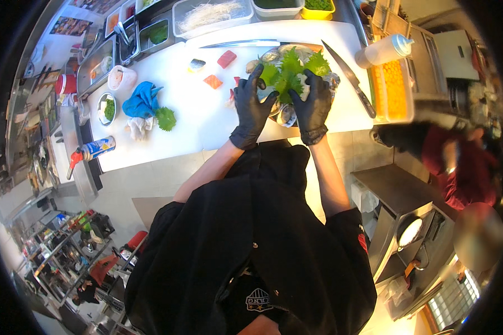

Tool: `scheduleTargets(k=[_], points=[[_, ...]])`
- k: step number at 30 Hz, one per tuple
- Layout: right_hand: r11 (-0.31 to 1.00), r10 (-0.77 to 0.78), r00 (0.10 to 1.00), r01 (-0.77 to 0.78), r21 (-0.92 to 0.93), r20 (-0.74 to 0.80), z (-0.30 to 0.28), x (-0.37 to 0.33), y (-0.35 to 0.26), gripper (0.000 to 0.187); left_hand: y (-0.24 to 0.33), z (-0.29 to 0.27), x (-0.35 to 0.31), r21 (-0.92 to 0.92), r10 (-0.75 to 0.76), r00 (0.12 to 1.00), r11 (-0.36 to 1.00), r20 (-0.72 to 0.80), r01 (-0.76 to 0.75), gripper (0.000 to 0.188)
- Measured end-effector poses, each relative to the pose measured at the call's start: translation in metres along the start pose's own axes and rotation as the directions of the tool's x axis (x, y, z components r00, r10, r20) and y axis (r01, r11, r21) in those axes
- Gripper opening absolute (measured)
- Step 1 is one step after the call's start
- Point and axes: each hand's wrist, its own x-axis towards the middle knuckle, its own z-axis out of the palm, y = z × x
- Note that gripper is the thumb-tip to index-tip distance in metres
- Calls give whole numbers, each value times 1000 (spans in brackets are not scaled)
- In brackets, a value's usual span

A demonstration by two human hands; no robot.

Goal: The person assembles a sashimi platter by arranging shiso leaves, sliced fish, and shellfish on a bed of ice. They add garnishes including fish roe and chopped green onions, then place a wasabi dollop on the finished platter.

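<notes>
My left hand (pixel 251 106), in a black glove, is at the left side of a platter (pixel 285 116). Its thumb and forefinger are apart, with the thumb at the edge of green shiso leaves (pixel 289 72). On the other side my right hand (pixel 311 106), also gloved in black, has its thumb against the leaves and its forefinger spread away. Whether either hand also touches the platter is hidden. Pale, shell-like pieces lie under and around the leaves. Left of the platter are a red fish block (pixel 227 59), an orange fish piece (pixel 213 82) and a silver-skinned piece (pixel 196 65).
A long knife (pixel 237 43) lies behind the platter; another knife (pixel 352 78) lies right of it. A squeeze bottle (pixel 385 51) leans over a tub of orange cubes (pixel 390 92). A blue cloth (pixel 142 100), a loose leaf (pixel 165 119) and a torch (pixel 92 151) are left. Someone in maroon (pixel 463 167) stands right.
</notes>
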Motion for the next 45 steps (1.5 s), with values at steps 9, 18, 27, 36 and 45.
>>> scheduleTargets(k=[9, 18, 27, 36, 45], points=[[917, 70, 996, -85, 390, 52, -24, -41, -39, 23, -154, -177, -62, 638, -396, 803, 489, -445, 594, 53], [794, -254, 839, -102, 599, 481, 65, -81, -111, 20, -235, -193, -75, 315, -561, 712, 646, -422, 695, 24], [847, 96, 981, -169, 504, 166, -19, -27, -66, 62, -14, -86, -22, -284, -313, 940, 897, 133, 339, 34], [977, 133, 988, -117, 177, -79, -36, 0, 56, 61, 67, 59, 6, 48, 66, 980, 996, 190, -76, 57], [982, -142, 990, 142, 125, -11, -26, 9, 85, 62, 40, 80, 5, 295, 174, 958, 925, 227, -238, 81]])
